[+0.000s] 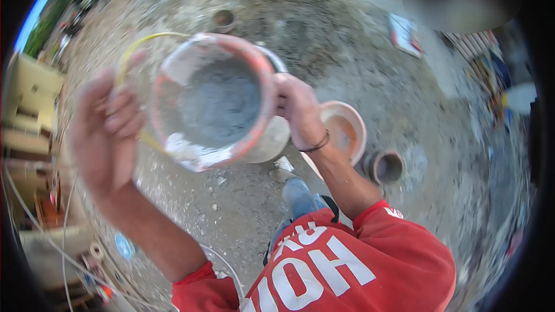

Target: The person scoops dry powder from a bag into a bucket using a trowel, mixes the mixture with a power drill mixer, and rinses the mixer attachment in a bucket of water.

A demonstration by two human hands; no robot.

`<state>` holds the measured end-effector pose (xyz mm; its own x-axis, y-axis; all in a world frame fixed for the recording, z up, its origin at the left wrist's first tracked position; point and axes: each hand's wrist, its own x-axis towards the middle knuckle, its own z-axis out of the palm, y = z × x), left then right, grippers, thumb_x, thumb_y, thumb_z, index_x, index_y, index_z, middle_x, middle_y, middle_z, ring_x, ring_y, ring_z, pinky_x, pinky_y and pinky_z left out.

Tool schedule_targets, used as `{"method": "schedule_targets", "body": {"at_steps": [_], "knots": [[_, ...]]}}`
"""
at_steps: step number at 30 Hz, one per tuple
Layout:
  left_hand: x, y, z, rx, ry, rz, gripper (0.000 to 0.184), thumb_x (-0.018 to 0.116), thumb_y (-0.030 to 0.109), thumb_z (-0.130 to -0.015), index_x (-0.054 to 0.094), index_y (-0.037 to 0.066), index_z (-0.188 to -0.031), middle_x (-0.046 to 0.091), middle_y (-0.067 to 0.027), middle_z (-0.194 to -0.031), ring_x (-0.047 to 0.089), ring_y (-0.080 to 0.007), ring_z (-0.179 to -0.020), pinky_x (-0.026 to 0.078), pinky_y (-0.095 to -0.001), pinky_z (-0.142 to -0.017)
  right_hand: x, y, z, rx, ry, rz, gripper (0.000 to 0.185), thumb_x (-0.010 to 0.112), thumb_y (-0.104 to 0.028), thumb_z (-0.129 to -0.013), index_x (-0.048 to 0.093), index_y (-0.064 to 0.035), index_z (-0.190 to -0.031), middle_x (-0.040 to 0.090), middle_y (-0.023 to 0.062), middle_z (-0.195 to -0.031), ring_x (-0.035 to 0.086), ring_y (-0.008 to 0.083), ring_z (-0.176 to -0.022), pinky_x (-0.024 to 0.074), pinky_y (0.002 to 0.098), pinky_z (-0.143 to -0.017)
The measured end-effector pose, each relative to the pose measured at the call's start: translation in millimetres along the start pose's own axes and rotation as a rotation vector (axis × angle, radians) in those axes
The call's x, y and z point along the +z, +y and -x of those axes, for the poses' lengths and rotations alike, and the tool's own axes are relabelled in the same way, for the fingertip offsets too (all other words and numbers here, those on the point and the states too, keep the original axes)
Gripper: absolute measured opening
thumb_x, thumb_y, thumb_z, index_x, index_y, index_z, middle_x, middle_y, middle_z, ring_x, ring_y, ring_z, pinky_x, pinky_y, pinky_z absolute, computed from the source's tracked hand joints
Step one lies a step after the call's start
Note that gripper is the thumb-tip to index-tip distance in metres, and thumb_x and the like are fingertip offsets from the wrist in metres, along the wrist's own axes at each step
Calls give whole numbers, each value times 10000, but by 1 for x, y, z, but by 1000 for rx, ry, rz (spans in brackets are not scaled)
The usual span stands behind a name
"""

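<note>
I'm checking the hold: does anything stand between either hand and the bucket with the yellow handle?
Nothing visible does. The right hand is directly against the side of the bucket; the left hand is at the yellow handle, though blur hides its exact grip.

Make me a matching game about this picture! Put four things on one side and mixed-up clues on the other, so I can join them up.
Things:
1. bucket
2. left hand
3. right hand
4. shirt

Clues:
A. at the bucket's rim, on the side away from the other hand
B. red
C. raised off the ground, grey inside
D. at the yellow handle

Right pairs: 1-C, 2-D, 3-A, 4-B
</note>
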<state>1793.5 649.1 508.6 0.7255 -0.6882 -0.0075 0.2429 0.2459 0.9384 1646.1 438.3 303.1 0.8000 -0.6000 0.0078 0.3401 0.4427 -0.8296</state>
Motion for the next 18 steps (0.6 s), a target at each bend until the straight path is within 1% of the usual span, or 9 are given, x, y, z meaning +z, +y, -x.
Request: {"method": "schedule_targets", "body": {"at_steps": [2, 4, 6, 8, 10, 11, 14, 15, 18], "knots": [[30, 15, 33, -24, -315, 72, 693, 491, 225, -1096, 211, -173, -1589, 460, 20, -868, 388, -22, -672, 344, -187, -560, -27, -32, 58, -124, -52, 158, 361, 547, -407, -1087, 641, -60, -1060, 619, -22, -857, 606, 73, -780, 511, 280, -690], [66, 7, 75, 55, -163, -49, 769, 473, 230, -1101, 61, -162, -1619, 427, 15, -893, 394, -32, -706, 355, -197, -568, -75, -46, 125, -201, 33, 352, 398, 574, -414, -1072, 640, -23, -1110, 665, 32, -856, 653, 127, -772, 532, 311, -709], [90, -14, 104, -29, -433, 101, 779, 481, 246, -1098, 73, -173, -1614, 408, 9, -877, 402, -44, -712, 356, -204, -571, -127, -42, 204, -113, 23, 862, 456, 618, -428, -1040, 641, -3, -1202, 696, 89, -893, 677, 225, -790, 545, 364, -750], [118, -40, 129, -45, -345, 88, 806, 497, 262, -1090, 63, -173, -1612, 429, 4, -894, 406, -48, -713, 366, -209, -578, -197, -5, 281, 127, -9, 918, 587, 668, -505, -977, 637, -14, -1297, 720, 182, -966, 707, 337, -906, 554, 446, -844], [132, -69, 145, -177, -286, 198, 802, 514, 281, -1077, 120, -179, -1604, 450, 0, -885, 407, -47, -701, 363, -206, -573, -306, 91, 386, 110, -50, 1240, 809, 720, -613, -897, 551, -68, -1471, 638, 236, -1384, 620, 391, -1270, 478, 489, -1089], [138, -86, 155, -207, -202, 195, 735, 525, 282, -1078, 223, -172, -1572, 459, -8, -885, 406, -51, -674, 373, -211, -567, -336, 78, 427, 542, -248, 1137, 976, 711, -719, -845, 518, -42, -1521, 573, 259, -1492, 541, 407, -1389, 412, 485, -1182], [169, -142, 175, -373, -253, 168, 615, 537, 343, -1070, 481, -157, -1423, 495, -17, -854, 407, -52, -619, 381, -216, -557, -394, 76, 565, 1129, 47, 625, 1190, 593, -959, -746, 538, -79, -1544, 557, 254, -1529, 544, 368, -1401, 432, 496, -1159], [178, -164, 179, -423, -284, 152, 620, 542, 367, -1061, 498, -148, -1403, 504, -13, -846, 414, -53, -621, 379, -220, -551, -393, 76, 609, 1303, 357, 387, 1221, 583, -958, -762, 539, -6, -1526, 534, 256, -1546, 508, 315, -1436, 454, 521, -1123], [217, -239, 193, -573, -282, 129, 637, 554, 397, -1044, 510, -138, -1387, 509, -2, -827, 417, -55, -612, 378, -227, -539, -418, 87, 690, 1234, 568, 52, 1122, 592, -919, -806, 575, -24, -1483, 649, 231, -1422, 641, 314, -1276, 544, 507, -986]]}}
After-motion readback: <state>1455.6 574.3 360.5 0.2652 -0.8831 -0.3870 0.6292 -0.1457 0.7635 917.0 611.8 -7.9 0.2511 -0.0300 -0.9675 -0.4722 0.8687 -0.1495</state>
